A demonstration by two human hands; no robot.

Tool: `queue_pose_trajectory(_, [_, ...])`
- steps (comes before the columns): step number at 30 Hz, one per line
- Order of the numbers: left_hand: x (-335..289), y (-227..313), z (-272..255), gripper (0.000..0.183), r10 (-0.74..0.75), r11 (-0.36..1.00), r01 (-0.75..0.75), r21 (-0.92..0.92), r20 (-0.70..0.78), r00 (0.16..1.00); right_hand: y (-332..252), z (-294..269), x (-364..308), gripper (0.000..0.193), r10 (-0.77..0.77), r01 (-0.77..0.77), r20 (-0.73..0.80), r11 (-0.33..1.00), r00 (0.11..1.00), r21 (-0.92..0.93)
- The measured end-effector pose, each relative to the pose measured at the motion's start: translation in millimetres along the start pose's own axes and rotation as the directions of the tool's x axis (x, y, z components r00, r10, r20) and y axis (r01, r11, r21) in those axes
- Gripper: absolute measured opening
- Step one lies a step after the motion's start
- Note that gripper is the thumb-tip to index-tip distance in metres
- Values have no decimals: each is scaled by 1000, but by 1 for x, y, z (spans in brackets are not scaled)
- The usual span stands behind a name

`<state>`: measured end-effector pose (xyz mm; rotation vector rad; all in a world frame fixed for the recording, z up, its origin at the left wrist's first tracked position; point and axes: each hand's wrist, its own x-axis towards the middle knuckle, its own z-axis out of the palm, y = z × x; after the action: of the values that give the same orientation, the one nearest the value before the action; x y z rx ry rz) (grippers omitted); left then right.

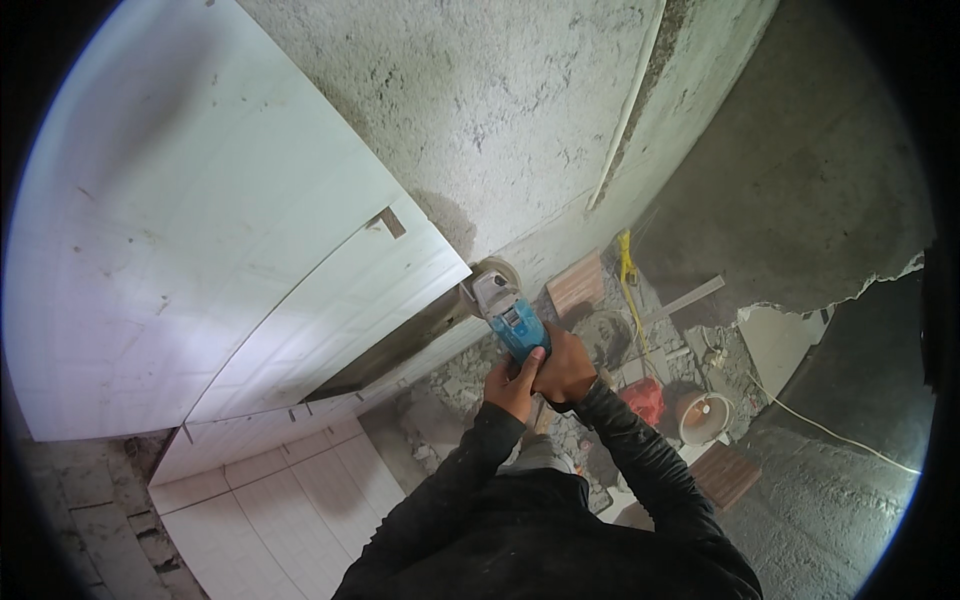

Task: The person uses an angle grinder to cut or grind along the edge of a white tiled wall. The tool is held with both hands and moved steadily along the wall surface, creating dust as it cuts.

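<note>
A blue angle grinder (519, 328) with a grey metal head is gripped in both my hands at the middle of the view. My left hand (512, 388) wraps the near left side of its body, thumb lying along it. On the other side, my right hand (567, 368) closes round the rear of the body. The grinder's guard and disc (493, 277) are at the lower right corner of a large white wall tile (400, 290); whether the disc touches the tile I cannot tell. Haze surrounds the head.
Bare rough concrete (450, 110) rises beyond the tile. Rubble (445, 385) covers the floor, with a round bucket (704, 416), a red plastic bag (643, 400), a yellow strap-like thing (627, 260) and brown tile pieces (722, 474). A pale cable (830, 436) runs across the right side.
</note>
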<state>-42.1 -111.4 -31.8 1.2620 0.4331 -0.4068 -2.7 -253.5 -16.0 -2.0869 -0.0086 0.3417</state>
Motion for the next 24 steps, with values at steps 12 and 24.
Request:
queue_pose_trajectory(12, [0,-4,-5,48,34,999,-34,26,-30,999,0,7,0,52,-21,21,-12,999,1000,43])
queue_pose_trajectory(24, [5,3,-1,47,-11,999,12,-40,24,1000,-7,-1,4,54,20,-19,-31,1000,999,14])
